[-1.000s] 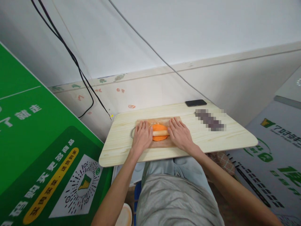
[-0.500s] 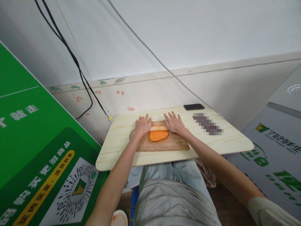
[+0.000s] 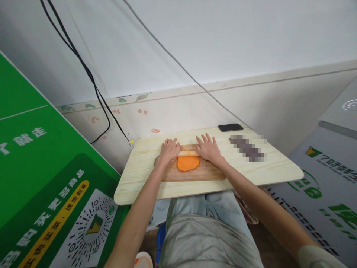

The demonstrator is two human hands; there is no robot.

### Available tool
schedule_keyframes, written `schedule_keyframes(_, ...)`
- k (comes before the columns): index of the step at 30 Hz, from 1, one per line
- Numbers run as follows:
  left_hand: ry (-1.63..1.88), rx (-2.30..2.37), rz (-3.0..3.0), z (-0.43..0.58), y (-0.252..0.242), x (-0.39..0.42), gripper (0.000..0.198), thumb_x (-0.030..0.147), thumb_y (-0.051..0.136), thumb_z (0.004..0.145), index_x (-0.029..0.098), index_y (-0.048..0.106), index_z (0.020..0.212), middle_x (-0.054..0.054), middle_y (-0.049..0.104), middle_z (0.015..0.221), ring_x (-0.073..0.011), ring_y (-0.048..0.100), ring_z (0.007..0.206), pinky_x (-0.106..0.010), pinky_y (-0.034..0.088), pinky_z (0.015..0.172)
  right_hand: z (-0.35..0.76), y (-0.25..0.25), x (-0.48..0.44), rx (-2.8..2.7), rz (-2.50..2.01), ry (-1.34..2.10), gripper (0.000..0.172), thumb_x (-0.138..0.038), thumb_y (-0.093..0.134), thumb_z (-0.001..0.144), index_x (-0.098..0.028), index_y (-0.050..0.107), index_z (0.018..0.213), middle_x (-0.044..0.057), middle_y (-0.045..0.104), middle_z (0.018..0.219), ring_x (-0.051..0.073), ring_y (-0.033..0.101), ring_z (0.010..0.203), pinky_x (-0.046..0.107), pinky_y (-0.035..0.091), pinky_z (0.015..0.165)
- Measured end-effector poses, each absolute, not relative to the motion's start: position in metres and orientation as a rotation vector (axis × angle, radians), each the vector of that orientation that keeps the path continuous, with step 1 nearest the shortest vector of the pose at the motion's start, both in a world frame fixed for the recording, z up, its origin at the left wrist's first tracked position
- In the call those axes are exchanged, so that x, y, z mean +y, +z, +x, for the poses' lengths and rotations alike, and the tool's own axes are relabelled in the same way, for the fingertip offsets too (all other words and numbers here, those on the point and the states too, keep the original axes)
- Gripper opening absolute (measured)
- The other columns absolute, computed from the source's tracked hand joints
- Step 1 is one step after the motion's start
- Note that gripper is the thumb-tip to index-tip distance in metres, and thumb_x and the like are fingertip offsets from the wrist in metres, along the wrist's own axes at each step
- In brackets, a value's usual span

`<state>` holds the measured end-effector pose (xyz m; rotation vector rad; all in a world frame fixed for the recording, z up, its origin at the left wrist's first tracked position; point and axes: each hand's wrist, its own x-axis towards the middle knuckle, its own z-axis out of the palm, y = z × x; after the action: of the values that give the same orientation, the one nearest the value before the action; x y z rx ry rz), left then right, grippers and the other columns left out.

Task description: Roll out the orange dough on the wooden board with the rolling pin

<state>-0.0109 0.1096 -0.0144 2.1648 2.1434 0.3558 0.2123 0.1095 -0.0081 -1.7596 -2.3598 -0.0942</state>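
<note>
Now, in the head view, the left hand point(image 3: 170, 150) and right hand point(image 3: 208, 149) lie spread open, fingers stretched forward, over the two ends of a rolling pin point(image 3: 188, 153) at the far edge of the orange dough point(image 3: 188, 163). The dough lies flat on a wooden board point(image 3: 195, 176) on the counter point(image 3: 135, 173); equal pressure from both palms should keep its thickness even.
</note>
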Motion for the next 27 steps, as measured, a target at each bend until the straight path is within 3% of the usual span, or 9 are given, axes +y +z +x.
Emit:
schedule_keyframes(4, 0.353, 2.130, 2.347, -0.011, -0.021, 0.083, 0.061, 0.045, 0.025, 0.113, 0.019, 0.045, 0.165, -0.015, 0.043, 0.172, -0.0344, 0.027, 0.166, -0.060, 0.028, 0.131, 0.215, -0.013, 0.089, -2.340, -1.656, -0.266, 0.061, -0.036, 0.033, 0.110, -0.012, 0.047, 0.164, 0.018, 0.033, 0.177, 0.037, 0.019, 0.168, 0.061, 0.018, 0.133)
schedule_keyframes(12, 0.468, 2.122, 2.510, -0.005, -0.022, 0.039, 0.065, 0.044, 0.018, 0.114, 0.014, 0.043, 0.166, -0.017, 0.050, 0.167, -0.0345, 0.031, 0.164, -0.059, 0.029, 0.131, 0.221, -0.020, 0.057, -2.364, -1.564, -0.328, 0.064, -0.030, 0.028, 0.109, 0.002, 0.045, 0.162, 0.022, 0.043, 0.171, 0.034, 0.032, 0.164, 0.054, 0.025, 0.133)
schedule_keyframes(22, 0.587, 2.140, 2.566, 0.003, -0.029, -0.006, 0.067, 0.043, 0.023, 0.114, 0.004, 0.041, 0.165, -0.023, 0.046, 0.169, -0.0363, 0.033, 0.163, -0.058, 0.032, 0.130, 0.228, -0.022, 0.025, -2.395, -1.496, -0.278, 0.062, -0.030, 0.024, 0.112, -0.001, 0.051, 0.159, 0.019, 0.049, 0.167, 0.032, 0.038, 0.161, 0.052, 0.032, 0.131)
schedule_keyframes(27, 0.651, 2.161, 2.537, 0.009, -0.034, -0.026, 0.064, 0.042, 0.030, 0.113, 0.006, 0.043, 0.164, -0.021, 0.044, 0.170, -0.0347, 0.033, 0.164, -0.055, 0.032, 0.131, 0.232, -0.025, 0.007, -2.415, -1.469, -0.325, 0.062, -0.030, 0.025, 0.112, 0.002, 0.048, 0.160, 0.021, 0.048, 0.167, 0.032, 0.038, 0.161, 0.051, 0.029, 0.132)
